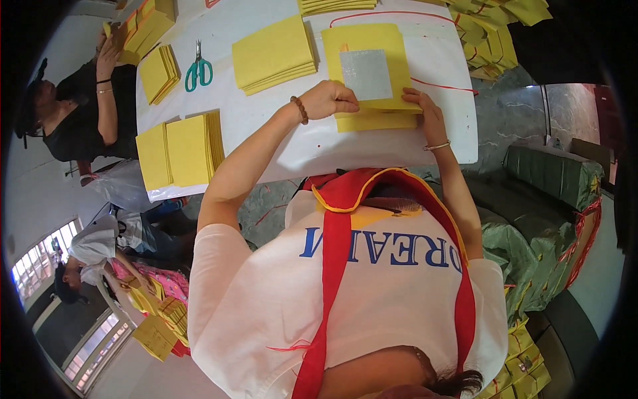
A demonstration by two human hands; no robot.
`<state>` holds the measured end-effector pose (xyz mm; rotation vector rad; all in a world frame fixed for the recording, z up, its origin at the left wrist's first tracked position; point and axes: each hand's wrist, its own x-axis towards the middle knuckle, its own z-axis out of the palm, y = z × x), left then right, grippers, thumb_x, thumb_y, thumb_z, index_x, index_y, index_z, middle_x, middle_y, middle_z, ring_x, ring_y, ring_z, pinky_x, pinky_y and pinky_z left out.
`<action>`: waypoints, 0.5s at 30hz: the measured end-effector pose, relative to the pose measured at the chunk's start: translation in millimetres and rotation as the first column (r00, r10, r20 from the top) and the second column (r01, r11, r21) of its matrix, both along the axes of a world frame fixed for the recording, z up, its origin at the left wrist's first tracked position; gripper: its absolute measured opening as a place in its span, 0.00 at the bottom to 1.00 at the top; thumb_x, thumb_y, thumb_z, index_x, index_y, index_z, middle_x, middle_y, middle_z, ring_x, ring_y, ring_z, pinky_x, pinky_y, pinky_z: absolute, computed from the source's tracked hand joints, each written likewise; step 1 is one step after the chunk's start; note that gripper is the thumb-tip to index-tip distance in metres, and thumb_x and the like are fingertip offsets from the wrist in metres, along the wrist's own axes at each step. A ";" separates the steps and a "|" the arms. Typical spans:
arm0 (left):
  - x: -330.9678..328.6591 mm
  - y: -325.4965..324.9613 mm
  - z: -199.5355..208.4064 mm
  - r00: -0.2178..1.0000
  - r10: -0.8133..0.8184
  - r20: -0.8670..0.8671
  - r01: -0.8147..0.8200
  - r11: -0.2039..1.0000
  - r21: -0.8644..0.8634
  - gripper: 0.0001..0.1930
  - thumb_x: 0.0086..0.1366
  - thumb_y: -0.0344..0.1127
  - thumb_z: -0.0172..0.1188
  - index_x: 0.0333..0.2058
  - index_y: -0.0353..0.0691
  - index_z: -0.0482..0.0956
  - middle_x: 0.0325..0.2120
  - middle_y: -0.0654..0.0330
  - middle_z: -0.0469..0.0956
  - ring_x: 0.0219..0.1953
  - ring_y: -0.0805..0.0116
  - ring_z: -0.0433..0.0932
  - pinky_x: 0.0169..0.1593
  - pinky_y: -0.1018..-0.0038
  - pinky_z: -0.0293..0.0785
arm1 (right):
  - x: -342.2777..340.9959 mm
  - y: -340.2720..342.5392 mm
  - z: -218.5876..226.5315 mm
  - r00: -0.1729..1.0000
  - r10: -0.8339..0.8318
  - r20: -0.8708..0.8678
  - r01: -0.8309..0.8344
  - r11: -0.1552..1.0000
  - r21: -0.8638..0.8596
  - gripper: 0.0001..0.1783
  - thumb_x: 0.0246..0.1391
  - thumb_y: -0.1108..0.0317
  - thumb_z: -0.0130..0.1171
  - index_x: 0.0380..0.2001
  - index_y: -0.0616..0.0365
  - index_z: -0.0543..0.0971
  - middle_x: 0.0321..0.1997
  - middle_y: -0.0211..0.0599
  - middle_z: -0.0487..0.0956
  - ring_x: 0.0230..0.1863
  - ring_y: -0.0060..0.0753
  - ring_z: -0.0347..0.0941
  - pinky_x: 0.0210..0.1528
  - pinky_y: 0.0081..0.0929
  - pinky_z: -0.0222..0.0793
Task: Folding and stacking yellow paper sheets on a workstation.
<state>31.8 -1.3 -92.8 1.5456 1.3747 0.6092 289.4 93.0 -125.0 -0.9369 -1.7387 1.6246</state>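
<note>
Scissors (199, 60): one
Small stack (157, 74) just left of scissors: one
Wide stack (274, 54) just right of scissors: one
Yellow stacks (191, 149) below scissors: two
Silver sheet (369, 74) right of scissors: one

White table (299, 146): yellow paper stacks (274, 54), green-handled scissors (199, 61), red string (444, 86).

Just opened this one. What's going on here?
A person at a white table handles yellow paper with a silvery square on top. The left hand touches its near part, the right hand its right edge. A folded yellow stack and green-handled scissors lie farther left. Another person is beside the table's left side.
</note>
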 end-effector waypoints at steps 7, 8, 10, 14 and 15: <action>-4.9 14.4 5.1 0.997 -0.078 0.001 0.077 0.984 -0.162 0.11 0.57 0.35 0.60 0.35 0.34 0.79 0.30 0.60 0.78 0.34 0.73 0.75 0.41 0.77 0.69 | -0.3 0.5 -1.6 1.000 -0.013 -0.008 0.013 1.000 0.003 0.24 0.63 0.59 0.35 0.38 0.66 0.78 0.50 0.40 0.73 0.53 0.31 0.65 0.58 0.25 0.54; -5.1 15.5 6.5 0.997 -0.080 0.015 0.081 0.981 -0.177 0.11 0.57 0.35 0.60 0.34 0.34 0.79 0.29 0.60 0.78 0.34 0.74 0.74 0.41 0.77 0.69 | -0.4 0.8 -2.5 1.000 -0.002 -0.016 0.002 1.000 0.020 0.24 0.63 0.59 0.34 0.38 0.65 0.78 0.50 0.40 0.73 0.53 0.32 0.65 0.59 0.25 0.54; -5.1 17.8 6.4 0.996 -0.080 0.029 0.084 0.978 -0.193 0.10 0.57 0.35 0.60 0.34 0.34 0.79 0.29 0.60 0.78 0.34 0.74 0.74 0.41 0.78 0.69 | 1.4 1.1 -3.2 1.000 0.011 -0.025 -0.010 0.999 0.036 0.24 0.63 0.58 0.34 0.38 0.65 0.78 0.50 0.40 0.73 0.54 0.32 0.65 0.59 0.26 0.54; -5.7 19.2 2.1 0.995 -0.084 0.054 0.093 0.975 -0.203 0.10 0.57 0.34 0.60 0.33 0.34 0.79 0.27 0.62 0.78 0.33 0.76 0.73 0.39 0.78 0.69 | 4.6 1.1 -3.7 0.998 0.062 0.005 -0.062 0.998 0.024 0.27 0.63 0.55 0.30 0.44 0.64 0.74 0.55 0.41 0.69 0.59 0.33 0.61 0.62 0.27 0.49; -5.9 19.5 1.0 0.994 -0.083 0.069 0.094 0.979 -0.183 0.10 0.56 0.34 0.60 0.33 0.34 0.79 0.26 0.63 0.78 0.32 0.77 0.72 0.38 0.79 0.68 | 6.5 2.3 -6.6 0.996 0.080 -0.027 -0.079 0.997 0.009 0.27 0.63 0.54 0.31 0.46 0.63 0.74 0.57 0.41 0.68 0.60 0.33 0.59 0.62 0.27 0.49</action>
